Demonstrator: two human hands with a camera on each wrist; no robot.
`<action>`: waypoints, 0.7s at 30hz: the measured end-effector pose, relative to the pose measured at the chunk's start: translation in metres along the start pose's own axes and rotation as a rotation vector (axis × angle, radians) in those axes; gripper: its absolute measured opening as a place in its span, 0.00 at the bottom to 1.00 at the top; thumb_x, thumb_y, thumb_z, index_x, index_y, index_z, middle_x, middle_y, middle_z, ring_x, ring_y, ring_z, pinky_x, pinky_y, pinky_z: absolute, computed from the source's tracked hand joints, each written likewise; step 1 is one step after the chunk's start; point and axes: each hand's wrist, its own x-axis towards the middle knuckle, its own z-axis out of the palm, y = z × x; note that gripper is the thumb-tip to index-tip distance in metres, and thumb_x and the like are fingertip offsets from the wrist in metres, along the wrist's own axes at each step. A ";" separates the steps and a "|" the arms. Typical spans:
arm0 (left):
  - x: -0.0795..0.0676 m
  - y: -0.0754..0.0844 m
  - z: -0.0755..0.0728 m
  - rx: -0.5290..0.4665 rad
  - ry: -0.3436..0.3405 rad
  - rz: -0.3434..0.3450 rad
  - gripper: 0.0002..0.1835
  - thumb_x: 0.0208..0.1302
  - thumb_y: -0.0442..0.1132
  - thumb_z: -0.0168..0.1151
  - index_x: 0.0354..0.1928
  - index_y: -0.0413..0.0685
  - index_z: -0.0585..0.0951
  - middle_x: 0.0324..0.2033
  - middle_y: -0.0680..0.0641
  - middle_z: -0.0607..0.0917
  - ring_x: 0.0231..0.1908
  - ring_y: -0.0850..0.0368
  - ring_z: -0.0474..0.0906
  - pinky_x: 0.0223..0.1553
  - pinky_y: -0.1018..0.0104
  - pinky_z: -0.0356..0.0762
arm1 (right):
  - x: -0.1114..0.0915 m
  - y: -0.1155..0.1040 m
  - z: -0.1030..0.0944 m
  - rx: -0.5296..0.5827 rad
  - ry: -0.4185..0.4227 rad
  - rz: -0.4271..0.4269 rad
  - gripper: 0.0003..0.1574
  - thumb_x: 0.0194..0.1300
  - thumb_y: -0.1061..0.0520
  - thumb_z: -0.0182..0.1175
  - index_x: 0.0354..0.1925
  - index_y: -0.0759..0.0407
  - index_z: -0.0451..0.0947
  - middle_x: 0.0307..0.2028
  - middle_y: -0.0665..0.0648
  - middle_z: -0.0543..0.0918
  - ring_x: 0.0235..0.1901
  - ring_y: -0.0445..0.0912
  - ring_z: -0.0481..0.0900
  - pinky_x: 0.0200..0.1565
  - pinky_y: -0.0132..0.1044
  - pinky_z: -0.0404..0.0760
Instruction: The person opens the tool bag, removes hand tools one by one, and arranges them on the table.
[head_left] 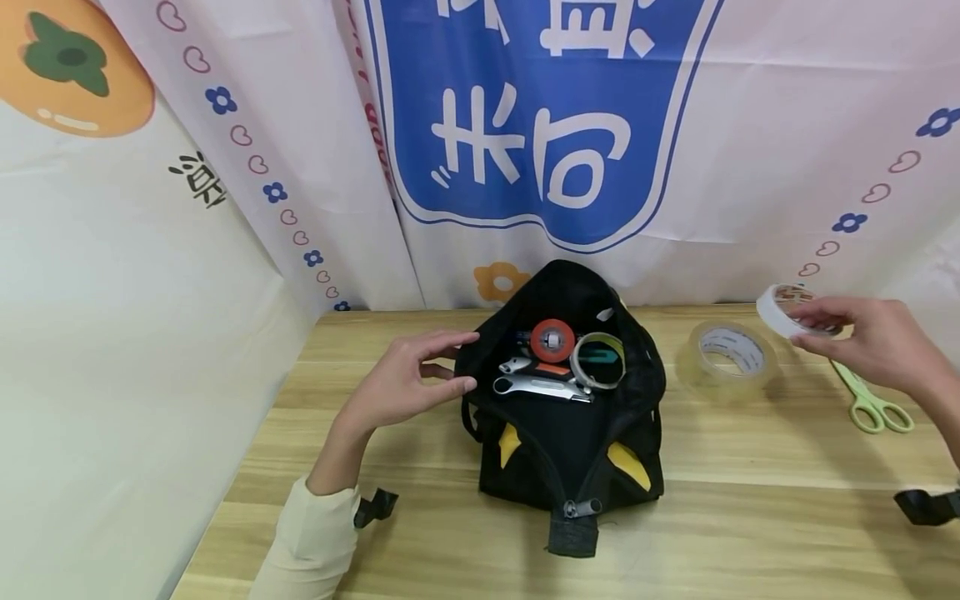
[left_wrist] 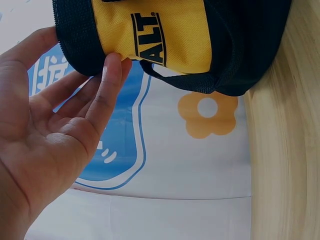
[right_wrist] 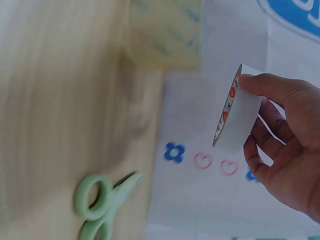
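A black and yellow tool bag (head_left: 525, 492) stands on the table with its top unzipped. My left hand (head_left: 397, 375) touches its left rim, with extended fingers lying against the zip edge and yellow side in the left wrist view. Inside are a wrench (head_left: 536, 386), a red tape roll (head_left: 552, 322), a pale tape ring (head_left: 576, 367) and partly hidden tools. Off to the right, my right hand (head_left: 877, 337) pinches a white tape roll (head_left: 772, 312) between thumb and fingers, held above the table. The right wrist view shows the white roll (right_wrist: 242, 115) nearly edge-on.
A wide clear tape roll (head_left: 697, 367) sits between the bag and my right hand. Green scissors (head_left: 873, 408) lie at the right, partly beneath that hand. Behind the wooden table (head_left: 750, 517) hangs a printed cloth (head_left: 705, 267).
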 end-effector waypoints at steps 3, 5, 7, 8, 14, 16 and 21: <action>0.000 0.000 0.000 0.005 0.000 -0.002 0.31 0.70 0.39 0.75 0.72 0.44 0.79 0.70 0.41 0.82 0.58 0.45 0.87 0.57 0.60 0.90 | -0.003 0.014 0.004 -0.022 -0.016 -0.002 0.18 0.60 0.64 0.78 0.49 0.67 0.90 0.37 0.64 0.92 0.30 0.18 0.68 0.27 0.22 0.70; 0.000 0.000 0.001 0.004 0.001 -0.003 0.31 0.70 0.38 0.75 0.72 0.44 0.79 0.70 0.41 0.82 0.58 0.45 0.87 0.57 0.60 0.90 | -0.004 0.022 0.007 -0.048 -0.035 -0.014 0.17 0.60 0.64 0.78 0.48 0.67 0.90 0.36 0.62 0.91 0.30 0.19 0.69 0.27 0.25 0.73; 0.000 0.000 0.001 0.003 0.001 -0.003 0.31 0.69 0.38 0.75 0.72 0.44 0.79 0.70 0.41 0.82 0.58 0.45 0.87 0.57 0.60 0.90 | -0.005 0.030 0.011 -0.068 -0.056 -0.029 0.16 0.61 0.65 0.78 0.47 0.67 0.89 0.36 0.60 0.91 0.30 0.20 0.69 0.26 0.28 0.75; 0.000 0.000 0.001 0.003 0.002 -0.002 0.31 0.69 0.38 0.75 0.72 0.44 0.80 0.70 0.41 0.82 0.58 0.45 0.87 0.57 0.60 0.90 | -0.006 0.033 0.014 -0.071 -0.062 -0.037 0.15 0.60 0.65 0.78 0.47 0.66 0.90 0.35 0.59 0.91 0.30 0.20 0.70 0.26 0.27 0.75; 0.000 0.000 0.001 0.005 0.002 -0.003 0.31 0.69 0.38 0.75 0.72 0.44 0.79 0.70 0.41 0.82 0.59 0.45 0.87 0.57 0.60 0.90 | -0.009 0.043 0.028 -0.053 -0.061 -0.079 0.17 0.56 0.68 0.79 0.45 0.66 0.90 0.34 0.58 0.92 0.30 0.20 0.72 0.29 0.22 0.77; 0.000 0.000 0.001 0.005 0.002 -0.002 0.31 0.70 0.38 0.75 0.72 0.44 0.79 0.70 0.41 0.82 0.58 0.45 0.87 0.57 0.60 0.90 | -0.009 0.045 0.031 -0.045 -0.077 -0.081 0.17 0.57 0.69 0.78 0.46 0.67 0.90 0.33 0.57 0.92 0.30 0.20 0.72 0.29 0.23 0.78; -0.001 0.000 0.001 0.007 0.004 -0.001 0.30 0.70 0.38 0.75 0.72 0.44 0.80 0.70 0.41 0.82 0.58 0.45 0.87 0.57 0.60 0.90 | -0.012 0.046 0.038 -0.049 -0.114 -0.061 0.16 0.59 0.65 0.79 0.47 0.66 0.90 0.33 0.54 0.92 0.29 0.23 0.75 0.29 0.27 0.80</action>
